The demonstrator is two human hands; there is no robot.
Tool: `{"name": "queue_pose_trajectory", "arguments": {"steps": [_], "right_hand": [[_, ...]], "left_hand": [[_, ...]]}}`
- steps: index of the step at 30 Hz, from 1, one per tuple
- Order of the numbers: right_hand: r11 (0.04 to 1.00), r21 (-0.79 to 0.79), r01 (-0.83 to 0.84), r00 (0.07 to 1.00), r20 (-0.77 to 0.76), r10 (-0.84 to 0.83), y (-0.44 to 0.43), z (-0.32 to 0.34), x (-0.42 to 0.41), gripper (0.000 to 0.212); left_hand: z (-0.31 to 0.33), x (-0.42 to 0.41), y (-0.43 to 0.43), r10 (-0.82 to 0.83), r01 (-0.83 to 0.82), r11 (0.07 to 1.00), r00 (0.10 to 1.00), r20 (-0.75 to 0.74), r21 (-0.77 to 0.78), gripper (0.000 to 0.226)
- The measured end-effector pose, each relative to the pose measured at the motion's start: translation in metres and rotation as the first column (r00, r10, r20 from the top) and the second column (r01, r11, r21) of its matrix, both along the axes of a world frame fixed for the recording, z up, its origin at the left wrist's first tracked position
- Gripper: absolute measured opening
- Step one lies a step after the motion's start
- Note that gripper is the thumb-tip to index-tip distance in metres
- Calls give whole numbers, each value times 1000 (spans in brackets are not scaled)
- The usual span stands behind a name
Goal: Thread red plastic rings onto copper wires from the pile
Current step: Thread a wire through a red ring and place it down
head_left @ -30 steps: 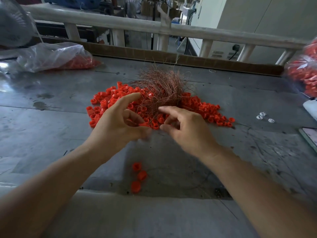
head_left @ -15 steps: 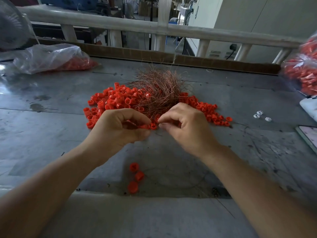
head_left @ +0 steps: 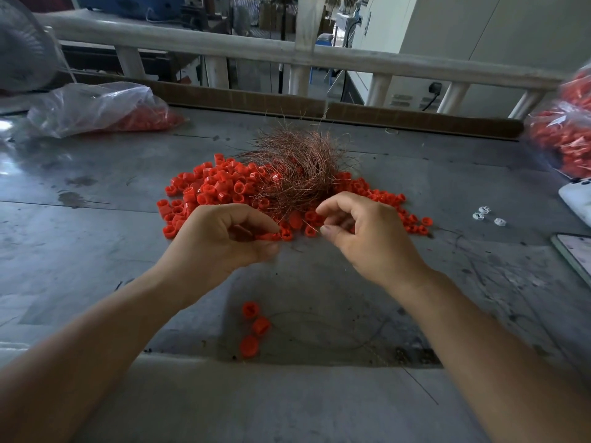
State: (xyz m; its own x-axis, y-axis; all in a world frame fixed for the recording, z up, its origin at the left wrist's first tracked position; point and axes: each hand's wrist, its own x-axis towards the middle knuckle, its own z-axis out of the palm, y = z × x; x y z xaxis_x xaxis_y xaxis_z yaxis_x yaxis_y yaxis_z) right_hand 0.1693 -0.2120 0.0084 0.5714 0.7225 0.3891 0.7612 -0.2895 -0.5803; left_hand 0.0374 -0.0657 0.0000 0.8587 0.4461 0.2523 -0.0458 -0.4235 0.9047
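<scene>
The work looks to be at an early stage. The left hand (head_left: 224, 241) is curled round a red ring (head_left: 267, 235), pinching it between thumb and fingers at the near edge of the pile of red rings (head_left: 214, 190). The right hand (head_left: 371, 241) is curled too, thumb and forefinger nipped together on what seems to be a single wire strand (head_left: 317, 230) — it is too fine to be sure. The hands are near each other but apart, so I judge the ring not yet threaded. Behind them the copper wire tangle (head_left: 297, 164) sits on the pile. Nearer the person, three rings (head_left: 254, 327) lie on the grey surface (head_left: 96, 266) beside a thin wire loop (head_left: 319, 330) — perhaps already strung, though I cannot tell. Nearly all the rings are left to do.
</scene>
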Motion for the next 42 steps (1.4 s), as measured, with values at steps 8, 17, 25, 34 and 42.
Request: {"name": "queue_pose_trajectory", "arguments": {"steps": [8,17,25,34,42], "right_hand": [[968,79,-239,963,146,226,2,1,-11,21],[722,691,-30,990,-82,119,-25,41,14,14],[628,775,-77,950,249,-191,-31,42,16,15],[921,275,-278,890,435,138,-13,24,-19,16],[931,278,-238,963,190,190,-8,21,-33,7]], "left_hand": [[2,-1,-2,-13,14,998,1000,-15,55,31],[0,-4,0,-24,24,998,1000,-16,58,50],[5,-4,-5,-18,32,979,997,70,-203,31],[12,-6,-17,-80,118,963,984,162,-243,24],[15,-8,-23,-97,152,943,977,191,-297,30]]}}
